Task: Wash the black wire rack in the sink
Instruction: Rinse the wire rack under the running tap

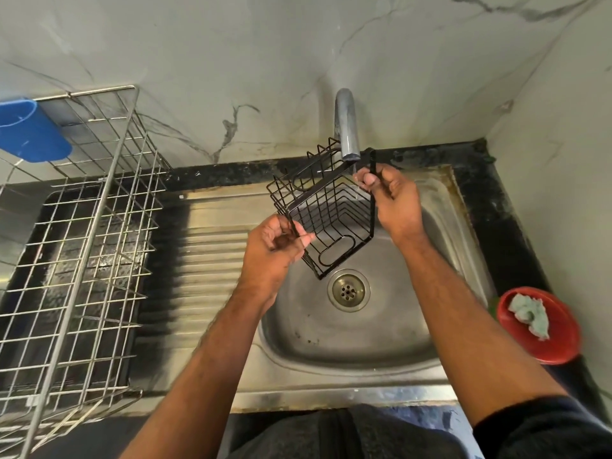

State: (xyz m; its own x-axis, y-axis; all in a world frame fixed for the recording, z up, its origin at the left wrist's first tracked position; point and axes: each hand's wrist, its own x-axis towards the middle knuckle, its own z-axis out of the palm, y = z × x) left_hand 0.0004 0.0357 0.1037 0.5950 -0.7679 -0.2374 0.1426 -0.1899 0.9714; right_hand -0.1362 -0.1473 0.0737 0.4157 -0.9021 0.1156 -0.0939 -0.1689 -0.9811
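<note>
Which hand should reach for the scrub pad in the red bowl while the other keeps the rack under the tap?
Right, probably. The right hand is on the same side as the red bowl; the left hand already grips the black wire rack.

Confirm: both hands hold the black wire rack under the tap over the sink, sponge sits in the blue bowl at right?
One error: the bowl holding the sponge is red, not blue, as the head view shows. The rest stands: left hand and right hand hold the black wire rack under the tap over the sink.
</note>
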